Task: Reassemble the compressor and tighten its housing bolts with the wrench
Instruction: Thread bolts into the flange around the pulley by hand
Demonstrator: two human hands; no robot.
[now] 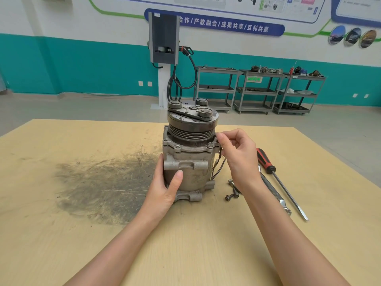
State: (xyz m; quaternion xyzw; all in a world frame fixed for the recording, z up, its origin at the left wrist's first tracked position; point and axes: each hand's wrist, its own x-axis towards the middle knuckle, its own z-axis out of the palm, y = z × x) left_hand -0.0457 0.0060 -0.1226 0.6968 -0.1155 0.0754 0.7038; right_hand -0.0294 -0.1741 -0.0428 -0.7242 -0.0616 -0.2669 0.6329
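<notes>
— What is seen nearest on the table (pixel 61 234)?

— A pale, matte wooden top is shown, smudged on the left by a broad grey, scratched stain (pixel 103 188). Two bare forearms are stretched across it toward the middle.

— How are the hands placed?

— The left hand (pixel 165 186) is wrapped round the lower left of the compressor (pixel 190 153), thumb laid across the rough cast drum, fingers hidden behind. The right hand (pixel 237 155) is raised at the upper right edge of the housing, its fingertips curled and pinched together at the flange; whether a bolt is pinched there cannot be told.

— And the compressor itself?

— It is stood upright at the table's centre: a dull grey, cast-metal cylinder with lugged feet, a flanged collar, and a dark ribbed pulley topped by a flat plate with round bosses. Two bolt heads (pixel 210 145) are seen seated in the near flange. Thin dark wires (pixel 217 168) are hung down its right side.

— What is laid to the right?

— Loose dark bolts (pixel 232 193) are scattered just beside the base. Further right, a slim polished wrench (pixel 274 193) is partly covered by the right wrist, and a screwdriver (pixel 282 184) with a red-and-black handle and long flat blade is laid alongside.

— Beyond the table?

— A grey charging unit (pixel 164 38) with looped black cable is mounted on a white post, and grey metal shelf carts (pixel 259 91) are lined against a teal-and-white wall.
</notes>
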